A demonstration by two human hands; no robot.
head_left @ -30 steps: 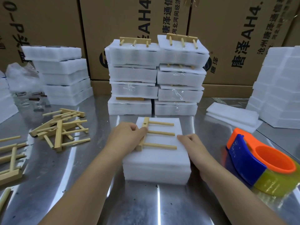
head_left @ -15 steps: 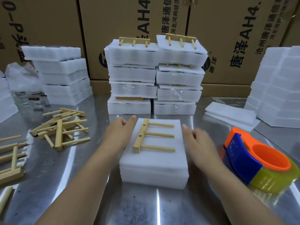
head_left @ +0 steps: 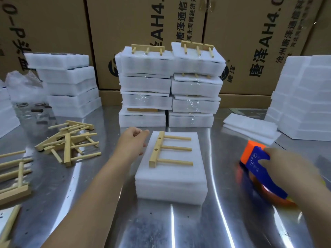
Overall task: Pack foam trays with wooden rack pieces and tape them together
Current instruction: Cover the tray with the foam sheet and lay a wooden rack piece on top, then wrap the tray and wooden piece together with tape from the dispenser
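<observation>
The foam tray (head_left: 171, 178) sits mid-frame on the worktop (head_left: 179, 228), its long axis running up the frame. The wooden rack piece (head_left: 158, 149) lies on its upper half, pegs pointing right. At right, across bare worktop, the blurred right hand (head_left: 290, 169) grips the tape dispenser (head_left: 256, 163) and is the nearer for taping. The left hand (head_left: 131, 143) is just beside the tray's upper-left corner, fingers (head_left: 141, 133) loosely curled and holding nothing.

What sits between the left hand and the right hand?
Head view: the foam tray stack with a wooden rack piece on top, then bare steel table up to the right hand gripping the tape dispenser.
</observation>
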